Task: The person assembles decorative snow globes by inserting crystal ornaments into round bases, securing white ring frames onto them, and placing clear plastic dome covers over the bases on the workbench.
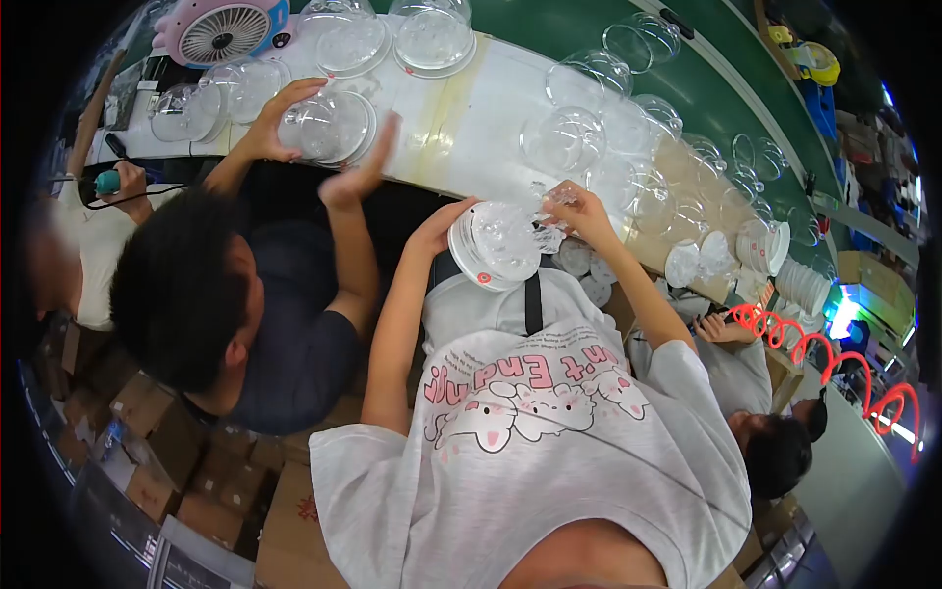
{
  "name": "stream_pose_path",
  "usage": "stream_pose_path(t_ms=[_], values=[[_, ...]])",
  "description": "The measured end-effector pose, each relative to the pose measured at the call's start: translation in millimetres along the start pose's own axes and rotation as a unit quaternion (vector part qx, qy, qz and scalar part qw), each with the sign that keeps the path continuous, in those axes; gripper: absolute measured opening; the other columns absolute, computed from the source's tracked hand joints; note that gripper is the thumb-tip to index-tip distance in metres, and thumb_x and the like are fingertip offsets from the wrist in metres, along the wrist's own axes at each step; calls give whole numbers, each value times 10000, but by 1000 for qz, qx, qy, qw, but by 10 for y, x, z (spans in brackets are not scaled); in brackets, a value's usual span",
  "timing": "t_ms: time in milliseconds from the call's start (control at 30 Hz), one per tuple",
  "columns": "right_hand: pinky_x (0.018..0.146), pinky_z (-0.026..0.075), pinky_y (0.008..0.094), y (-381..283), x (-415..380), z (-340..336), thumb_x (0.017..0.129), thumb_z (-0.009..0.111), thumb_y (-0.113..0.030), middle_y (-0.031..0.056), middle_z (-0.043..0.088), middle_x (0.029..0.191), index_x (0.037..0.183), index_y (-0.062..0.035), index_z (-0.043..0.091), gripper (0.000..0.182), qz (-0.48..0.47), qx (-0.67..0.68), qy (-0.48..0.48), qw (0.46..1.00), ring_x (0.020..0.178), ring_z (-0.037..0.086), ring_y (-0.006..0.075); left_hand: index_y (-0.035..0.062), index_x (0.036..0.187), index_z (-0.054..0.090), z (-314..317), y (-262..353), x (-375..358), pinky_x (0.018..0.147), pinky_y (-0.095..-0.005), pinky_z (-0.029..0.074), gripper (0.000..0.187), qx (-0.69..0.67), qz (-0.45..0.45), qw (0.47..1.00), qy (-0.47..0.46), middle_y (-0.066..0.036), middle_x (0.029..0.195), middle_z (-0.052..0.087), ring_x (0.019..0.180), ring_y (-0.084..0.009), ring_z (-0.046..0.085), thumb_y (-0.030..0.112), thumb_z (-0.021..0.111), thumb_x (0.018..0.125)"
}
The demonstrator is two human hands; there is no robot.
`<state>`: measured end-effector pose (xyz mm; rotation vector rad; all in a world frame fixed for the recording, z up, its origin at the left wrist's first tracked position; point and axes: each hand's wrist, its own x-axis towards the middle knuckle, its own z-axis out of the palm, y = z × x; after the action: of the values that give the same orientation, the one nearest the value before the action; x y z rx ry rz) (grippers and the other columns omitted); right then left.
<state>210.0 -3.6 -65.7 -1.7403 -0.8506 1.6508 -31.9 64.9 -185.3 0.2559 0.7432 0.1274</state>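
Note:
My left hand (444, 228) grips the rim of a round white base with a clear plastic part (496, 239) on it, held above my lap. A small red mark shows on the rim. To the right of it, my right hand (579, 211) is closed on some small clear plastic pieces (546, 234), close beside the base. The exact shape of these pieces is hard to make out. Below the base, more white round parts (572, 258) are partly hidden by my right arm.
A white table (442, 118) ahead bears many clear domes (562, 139) and round bases. A pink fan (226, 34) stands at the back left. A co-worker (294, 285) at left handles a dome. A red coiled hose (829, 358) hangs at right, near other people and cartons.

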Motion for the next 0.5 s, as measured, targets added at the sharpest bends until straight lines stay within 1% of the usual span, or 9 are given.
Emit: stream_pose_path(t_ms=[33, 133, 233, 367, 500], values=[[491, 449, 206, -11, -6, -30, 826, 601, -181, 42, 636, 865, 949, -61, 564, 176, -2, -8, 4, 1000, 733, 642, 114, -9, 1107, 566, 39, 21, -46, 738, -270, 525, 352, 22, -12, 1000, 17, -79, 979, 639, 825, -131, 628, 270, 428, 941], [499, 445, 201, -49, -27, -32, 830, 601, -186, 36, 631, 856, 952, -61, 565, 178, -11, -13, 3, 1000, 739, 642, 111, -34, 1137, 535, -132, 67, -8, 757, -279, 529, 384, 146, -21, 989, 8, -97, 1042, 620, 877, -136, 624, 268, 379, 960], [504, 445, 198, -73, -19, 11, 832, 603, -196, 33, 629, 849, 953, -56, 568, 188, -16, -28, -6, 999, 748, 639, 107, -37, 1140, 532, -175, 17, 89, 707, -265, 539, 390, 124, -16, 992, -7, -90, 1031, 623, 848, -125, 629, 274, 381, 960], [502, 455, 209, -134, -53, 84, 834, 605, -209, 41, 629, 856, 958, -57, 572, 199, -25, -43, -10, 999, 740, 638, 109, -31, 1146, 533, -31, 44, 23, 763, -275, 524, 391, 104, -8, 995, -2, -98, 1051, 615, 891, -140, 619, 280, 387, 959], [491, 467, 227, -284, -150, 211, 831, 599, -219, 61, 635, 777, 951, -58, 561, 204, -33, -123, 6, 992, 681, 636, 119, -17, 1173, 527, 115, 94, -123, 841, -286, 487, 403, 118, 18, 993, -7, -101, 1097, 598, 965, -151, 592, 292, 382, 960]])
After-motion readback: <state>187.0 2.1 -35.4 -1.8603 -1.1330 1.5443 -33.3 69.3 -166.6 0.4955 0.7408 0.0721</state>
